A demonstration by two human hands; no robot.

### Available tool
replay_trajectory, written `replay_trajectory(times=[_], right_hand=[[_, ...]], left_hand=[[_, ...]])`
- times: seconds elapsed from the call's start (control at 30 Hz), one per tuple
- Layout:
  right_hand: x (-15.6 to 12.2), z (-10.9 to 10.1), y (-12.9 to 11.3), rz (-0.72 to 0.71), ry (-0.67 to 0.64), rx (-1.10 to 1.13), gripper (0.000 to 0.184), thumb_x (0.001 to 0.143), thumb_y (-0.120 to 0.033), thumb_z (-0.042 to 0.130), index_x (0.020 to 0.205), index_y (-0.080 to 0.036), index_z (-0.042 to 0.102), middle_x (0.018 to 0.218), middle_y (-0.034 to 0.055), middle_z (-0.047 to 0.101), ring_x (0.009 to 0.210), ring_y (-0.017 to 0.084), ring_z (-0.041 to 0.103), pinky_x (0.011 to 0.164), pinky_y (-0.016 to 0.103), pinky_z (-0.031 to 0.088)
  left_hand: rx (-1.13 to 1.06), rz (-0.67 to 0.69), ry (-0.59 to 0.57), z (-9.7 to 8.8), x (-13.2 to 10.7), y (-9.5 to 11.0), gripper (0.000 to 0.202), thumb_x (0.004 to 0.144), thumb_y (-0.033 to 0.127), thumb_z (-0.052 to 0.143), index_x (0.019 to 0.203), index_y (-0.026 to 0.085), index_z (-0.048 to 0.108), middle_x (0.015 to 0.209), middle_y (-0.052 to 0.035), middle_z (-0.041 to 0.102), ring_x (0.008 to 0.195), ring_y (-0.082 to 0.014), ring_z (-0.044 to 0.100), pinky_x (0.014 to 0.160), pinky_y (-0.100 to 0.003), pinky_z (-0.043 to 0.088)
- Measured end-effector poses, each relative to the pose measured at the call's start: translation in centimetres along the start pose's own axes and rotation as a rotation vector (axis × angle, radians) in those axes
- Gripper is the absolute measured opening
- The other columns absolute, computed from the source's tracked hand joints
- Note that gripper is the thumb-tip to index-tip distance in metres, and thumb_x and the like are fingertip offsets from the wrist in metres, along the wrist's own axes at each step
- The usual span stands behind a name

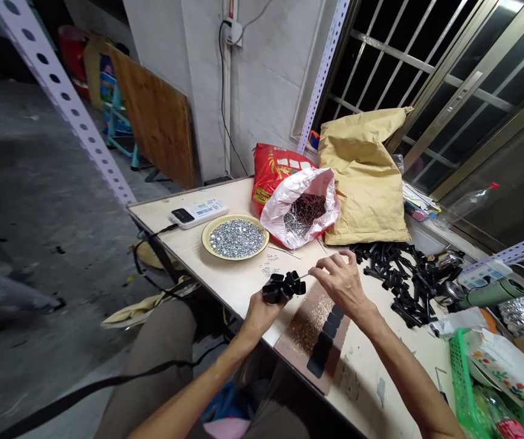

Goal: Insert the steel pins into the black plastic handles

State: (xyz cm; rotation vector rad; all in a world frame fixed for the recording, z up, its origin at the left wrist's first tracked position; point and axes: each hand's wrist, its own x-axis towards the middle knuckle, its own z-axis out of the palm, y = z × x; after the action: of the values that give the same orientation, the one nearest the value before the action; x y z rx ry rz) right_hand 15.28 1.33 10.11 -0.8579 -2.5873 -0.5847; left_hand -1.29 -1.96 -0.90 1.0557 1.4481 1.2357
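Tabletop [232,281]: left fingers [258,306] grip black parts [282,288]; right fingers [328,268] pinch pin [304,275], long axis leftward.

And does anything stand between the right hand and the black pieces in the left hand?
Nothing visible does; only the thin pin held by the right hand spans the gap, seemingly reaching the black pieces.

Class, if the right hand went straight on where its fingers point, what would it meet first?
Probably the cluster of small, black, plastic-looking pieces in the left hand; the thin, silver metal rod in the right hand points that way, though depth is unclear.
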Motion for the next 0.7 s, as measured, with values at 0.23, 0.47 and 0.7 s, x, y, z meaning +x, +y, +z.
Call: replay_trajectory(times=[0.23, 0.47, 0.7], right_hand=[[1.5, 5.1, 2.6, 0.551, -0.316, 0.381, 0.024, 0.092, -0.021, 0.049, 0.114, -0.018, 0.059, 0.109, 0.0062, 0.063, 0.091, 0.014, 0.058, 0.081, 0.024, 0.042], [2.8, 13.3, 1.8, 0.778, -0.459, 0.265, 0.020, 0.084, -0.008, 0.047, 0.080, -0.015, 0.065, 0.095, 0.0120, 0.065, 0.091, 0.021, 0.057, 0.077, 0.030, 0.041], [0.7, 9.6, 4.0, 0.828, -0.281, 0.379, 0.016, 0.082, -0.013, 0.045, 0.082, -0.015, 0.060, 0.077, 0.0047, 0.066, 0.072, 0.016, 0.060, 0.068, 0.027, 0.046]], left_hand=[[-0.275, -0.068, -0.069, -0.6, -1.1, 1.8, 0.034, 0.055, 0.038, 0.073, 0.079, 0.015, 0.071, 0.077, -0.0068, 0.073, 0.076, -0.0235, 0.067, 0.063, -0.030, 0.053], [-0.190, -0.080, 0.000, -1.3, -0.4, 1.7, 0.029, 0.053, 0.040, 0.071, 0.065, 0.015, 0.068, 0.062, -0.0028, 0.067, 0.060, -0.0183, 0.061, 0.045, -0.024, 0.046], [-0.032, -0.029, 0.058, -0.8, 0.7, 0.0, 0.020, 0.054, 0.037, 0.068, 0.055, 0.019, 0.060, 0.053, 0.0013, 0.062, 0.054, -0.0176, 0.058, 0.050, -0.027, 0.047]])
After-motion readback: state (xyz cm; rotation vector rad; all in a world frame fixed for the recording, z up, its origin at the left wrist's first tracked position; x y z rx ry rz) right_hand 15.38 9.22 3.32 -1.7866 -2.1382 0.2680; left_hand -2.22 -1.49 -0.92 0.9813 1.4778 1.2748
